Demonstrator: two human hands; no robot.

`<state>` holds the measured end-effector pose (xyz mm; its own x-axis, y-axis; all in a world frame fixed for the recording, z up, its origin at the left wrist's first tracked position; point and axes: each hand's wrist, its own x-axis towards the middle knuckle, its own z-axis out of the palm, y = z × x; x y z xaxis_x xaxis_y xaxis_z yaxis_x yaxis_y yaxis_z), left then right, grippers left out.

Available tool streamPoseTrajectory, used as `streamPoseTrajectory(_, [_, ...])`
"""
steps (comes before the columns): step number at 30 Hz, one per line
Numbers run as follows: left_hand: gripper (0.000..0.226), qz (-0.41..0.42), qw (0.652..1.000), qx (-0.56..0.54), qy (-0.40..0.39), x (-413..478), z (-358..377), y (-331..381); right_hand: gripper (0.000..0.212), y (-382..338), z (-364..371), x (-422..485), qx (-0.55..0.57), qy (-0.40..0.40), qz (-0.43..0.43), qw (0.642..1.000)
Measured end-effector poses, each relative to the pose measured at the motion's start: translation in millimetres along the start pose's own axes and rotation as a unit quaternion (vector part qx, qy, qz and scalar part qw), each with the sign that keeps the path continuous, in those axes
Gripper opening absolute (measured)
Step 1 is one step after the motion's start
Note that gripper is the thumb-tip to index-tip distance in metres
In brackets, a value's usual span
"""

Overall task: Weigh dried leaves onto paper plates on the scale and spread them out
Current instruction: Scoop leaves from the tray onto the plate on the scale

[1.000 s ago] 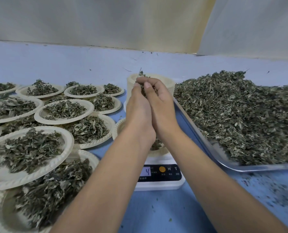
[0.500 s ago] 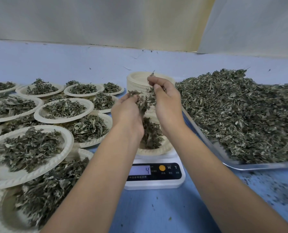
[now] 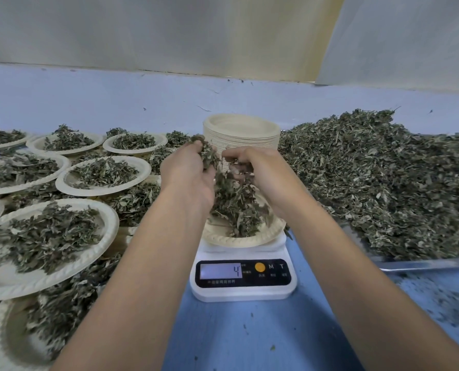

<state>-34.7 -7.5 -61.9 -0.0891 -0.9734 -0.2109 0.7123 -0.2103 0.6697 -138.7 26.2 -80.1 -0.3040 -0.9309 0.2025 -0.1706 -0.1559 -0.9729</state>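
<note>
A white digital scale (image 3: 243, 277) stands on the blue table, its display reading 4. A cream paper plate (image 3: 243, 238) sits on it with a heap of dried leaves (image 3: 236, 207). My left hand (image 3: 187, 178) hovers above the plate's left side and holds a clump of leaves in its curled fingers. My right hand (image 3: 260, 170) hovers above the plate's right side with fingers curled over a few leaves. Loose leaves hang between the two hands down to the heap.
A metal tray (image 3: 423, 263) piled with dried leaves (image 3: 383, 180) fills the right side. A stack of empty paper plates (image 3: 241, 132) stands behind the scale. Several leaf-filled plates (image 3: 49, 231) overlap across the left. Leaf crumbs dot the blue table (image 3: 249, 338).
My hands have parted and dropped from pressed together above the plate; leaves now fall between them onto the heap. The scale still reads 4.
</note>
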Motion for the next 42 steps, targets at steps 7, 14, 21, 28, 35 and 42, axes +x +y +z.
streamPoseTrajectory(7, [0.027,-0.004,1.0,-0.004,0.004,0,-2,-1,0.031,2,-3,0,-0.057,-0.02,-0.037,0.997])
streamPoseTrajectory(14, [0.024,0.007,0.999,-0.029,0.015,0,-2,4,0.023,-5,-2,-6,-0.085,-0.05,-0.063,0.993])
streamPoseTrajectory(21, [0.026,-0.009,0.999,-0.033,0.017,3,-5,3,0.041,-3,-6,-7,-0.128,-0.051,-0.075,0.988])
streamPoseTrajectory(28, [0.014,-0.014,1.0,-0.008,-0.007,2,-4,1,0.028,2,-4,0,-0.059,0.017,-0.11,0.992])
streamPoseTrajectory(35, [0.015,-0.018,0.999,0.025,-0.025,-2,1,-5,0.015,-2,0,-4,-0.086,-0.036,-0.138,0.986])
streamPoseTrajectory(42, [0.015,-0.004,0.996,0.077,-0.037,0,1,-14,0.016,2,6,-1,-0.128,0.003,-0.151,0.98])
